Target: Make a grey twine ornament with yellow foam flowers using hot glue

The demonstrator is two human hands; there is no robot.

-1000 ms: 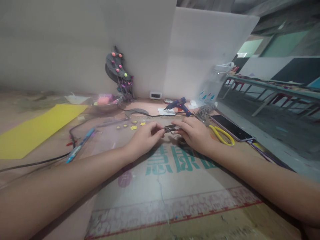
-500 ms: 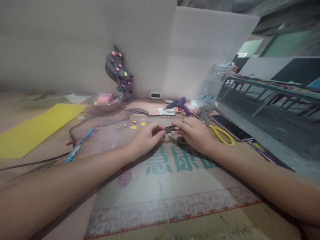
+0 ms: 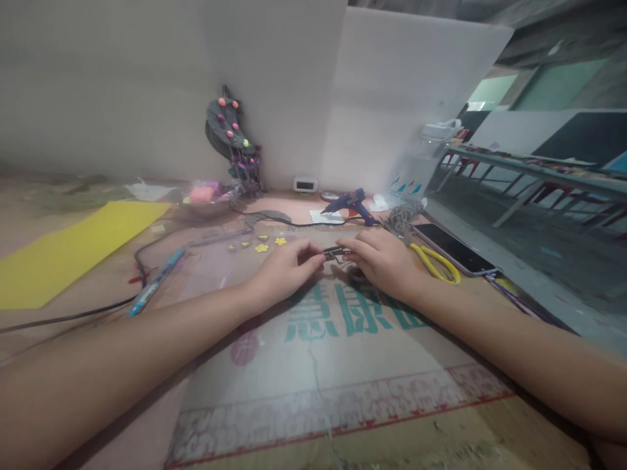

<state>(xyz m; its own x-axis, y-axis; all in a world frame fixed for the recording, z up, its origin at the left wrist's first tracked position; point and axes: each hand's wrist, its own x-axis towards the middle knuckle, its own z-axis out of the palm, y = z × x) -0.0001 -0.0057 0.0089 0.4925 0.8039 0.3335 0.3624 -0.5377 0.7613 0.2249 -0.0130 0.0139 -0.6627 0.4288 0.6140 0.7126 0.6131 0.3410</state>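
My left hand (image 3: 291, 269) is closed in a pinch, thumb against fingers, on the end of something small whose kind is hidden. Close by on its right, my right hand (image 3: 379, 261) is closed round a slim dark tool (image 3: 334, 250) that looks like tweezers. The tool's tip reaches to my left fingertips. A bit of grey-brown cord (image 3: 337, 260) shows between the two hands, with more cord under the right palm. Small yellow flower pieces (image 3: 262, 249) lie beyond my left hand. Yellow-handled scissors (image 3: 435, 264) rest beside my right hand, their blades mostly hidden.
A blue glue gun (image 3: 347, 203) lies at the back, near a small white clock (image 3: 305, 185). Grey yarn (image 3: 404, 217) and a phone (image 3: 455, 249) are on the right. To the left are a blue pen (image 3: 157, 282), a black cable (image 3: 73, 320) and yellow paper (image 3: 83, 251).
Both hands stay in nearly the same place with the same grip. The slim tool seems to have shifted very slightly between the fingers.
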